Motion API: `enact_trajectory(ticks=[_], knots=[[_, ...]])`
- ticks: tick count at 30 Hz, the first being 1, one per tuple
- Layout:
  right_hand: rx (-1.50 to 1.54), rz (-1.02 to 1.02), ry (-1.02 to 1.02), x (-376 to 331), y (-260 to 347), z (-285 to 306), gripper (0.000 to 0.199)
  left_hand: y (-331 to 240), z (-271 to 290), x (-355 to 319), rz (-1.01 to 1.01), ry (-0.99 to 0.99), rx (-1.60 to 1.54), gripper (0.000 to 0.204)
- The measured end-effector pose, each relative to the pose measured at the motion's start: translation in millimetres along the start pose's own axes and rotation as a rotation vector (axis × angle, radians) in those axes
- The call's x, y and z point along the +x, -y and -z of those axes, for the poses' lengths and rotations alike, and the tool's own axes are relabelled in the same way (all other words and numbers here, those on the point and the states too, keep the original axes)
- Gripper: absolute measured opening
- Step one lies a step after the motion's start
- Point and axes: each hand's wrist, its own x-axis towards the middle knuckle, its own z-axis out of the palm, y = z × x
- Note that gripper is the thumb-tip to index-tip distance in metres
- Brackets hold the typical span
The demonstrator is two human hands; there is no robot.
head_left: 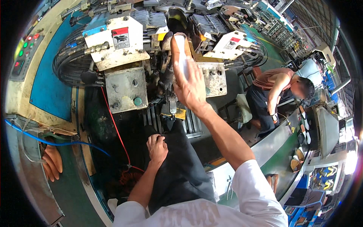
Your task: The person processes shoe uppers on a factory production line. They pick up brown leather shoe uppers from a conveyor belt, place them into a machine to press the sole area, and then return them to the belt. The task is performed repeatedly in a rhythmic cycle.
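Observation:
A brown shoe upper (175, 51) with a white insole (181, 56) facing up sits in the middle of a machine, between its two metal jaw blocks. My right hand (191, 85) reaches forward over its near end, the thumb along the left side and the fingers on the right. What lies under the palm is hidden. On my dark-trousered thigh rests my left hand (157, 148), its fingers curled, with nothing visible in them.
White machine housings (117, 41) with hoses stand left and right of the shoe. A button panel (24, 56) is far left. Brown uppers (53, 162) lie at lower left. At right a co-worker (278, 87) bends beside a bench holding shoe parts. Pliers (229, 186) lie near my right elbow.

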Motion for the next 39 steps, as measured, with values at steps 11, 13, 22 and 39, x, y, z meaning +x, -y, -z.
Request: enact_trajectory(ticks=[11, 13, 22, 39], knots=[[-0.158, 0.031, -0.055, 48.9, -16.2, -37.8, 0.064, 10.8, 4.0, 2.6, -0.004, 0.017, 0.076, 0.026], [-0.164, 0.039, -0.069, 70.1, -28.8, -48.9, 0.063, 10.1, 4.4, 4.3, 0.025, 0.012, 0.057, 0.028], [-0.254, 0.083, -0.123, 145.3, -68.8, -71.6, 0.056, 15.0, -0.6, 12.3, -0.004, 0.044, 0.015, 0.03], [-0.027, 0.037, -0.243, 158.4, -61.5, -51.9, 0.052, 23.8, -10.6, 15.2, -0.167, 0.036, -0.015, 0.026]])
